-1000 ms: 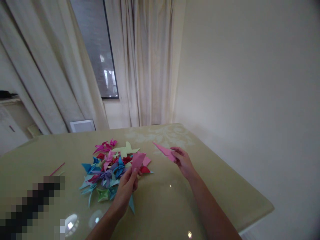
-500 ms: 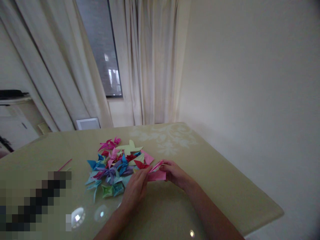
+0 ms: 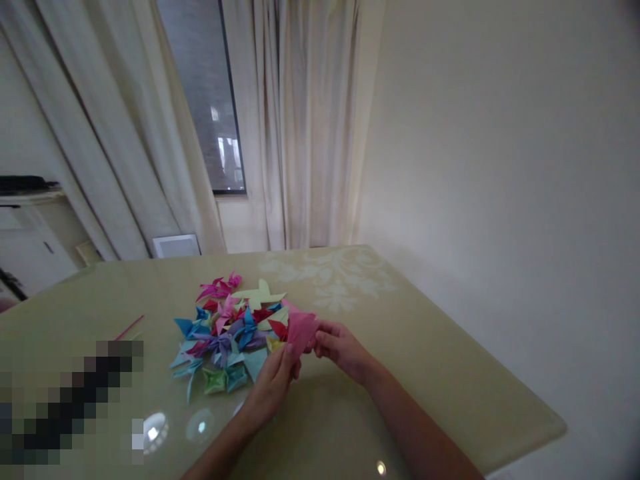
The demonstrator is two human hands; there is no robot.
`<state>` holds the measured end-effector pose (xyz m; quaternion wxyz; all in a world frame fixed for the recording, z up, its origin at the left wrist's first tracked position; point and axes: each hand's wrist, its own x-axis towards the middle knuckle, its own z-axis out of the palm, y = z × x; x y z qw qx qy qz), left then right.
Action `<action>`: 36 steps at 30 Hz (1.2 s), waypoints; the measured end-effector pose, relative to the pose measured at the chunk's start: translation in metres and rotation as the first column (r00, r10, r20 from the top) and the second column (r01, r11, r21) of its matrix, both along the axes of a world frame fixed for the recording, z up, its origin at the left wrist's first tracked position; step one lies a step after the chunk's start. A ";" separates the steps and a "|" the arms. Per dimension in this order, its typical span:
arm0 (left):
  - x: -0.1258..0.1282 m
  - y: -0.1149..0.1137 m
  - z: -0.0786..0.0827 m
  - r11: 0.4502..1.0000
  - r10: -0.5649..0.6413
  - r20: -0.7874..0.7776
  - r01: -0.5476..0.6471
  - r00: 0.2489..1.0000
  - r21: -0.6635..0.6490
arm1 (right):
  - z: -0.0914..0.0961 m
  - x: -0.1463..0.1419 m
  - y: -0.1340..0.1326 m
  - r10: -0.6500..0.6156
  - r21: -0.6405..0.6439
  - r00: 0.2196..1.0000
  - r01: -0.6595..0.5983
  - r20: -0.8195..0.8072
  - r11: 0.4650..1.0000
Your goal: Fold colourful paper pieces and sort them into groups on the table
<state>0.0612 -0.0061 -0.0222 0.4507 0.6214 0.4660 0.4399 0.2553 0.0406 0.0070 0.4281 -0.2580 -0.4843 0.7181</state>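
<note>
Between my two hands is a sheet of pink folded paper (image 3: 302,331), held up and tilted just above the table. My left hand (image 3: 274,375) pinches its lower left edge, thumb on the near face. My right hand (image 3: 342,348) grips its right side with bent fingers; part of the fingertips is hidden behind the paper. Right beside them, to the left, lies a pile of folded paper flowers (image 3: 220,345) in blue, purple, red, pink and green. A pale green paper star shape (image 3: 260,295) rests at the back of the pile.
The table (image 3: 440,373) has a glossy cover, and its right edge runs along the wall. A thin pink stick (image 3: 131,327) lies at the left near a blurred-out dark patch (image 3: 75,407). Curtains (image 3: 320,133) and a white frame (image 3: 176,246) stand behind.
The pink paper has been turned and raised, so a broad flat face now shows instead of folded layers. My left hand has rotated from lying over it to pinching its edge.
</note>
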 end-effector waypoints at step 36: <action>-0.038 0.003 0.015 0.917 -0.317 -0.543 0.397 0.777 0.032 | -0.024 0.049 0.053 -0.715 -0.022 0.699 0.715 0.028 0.699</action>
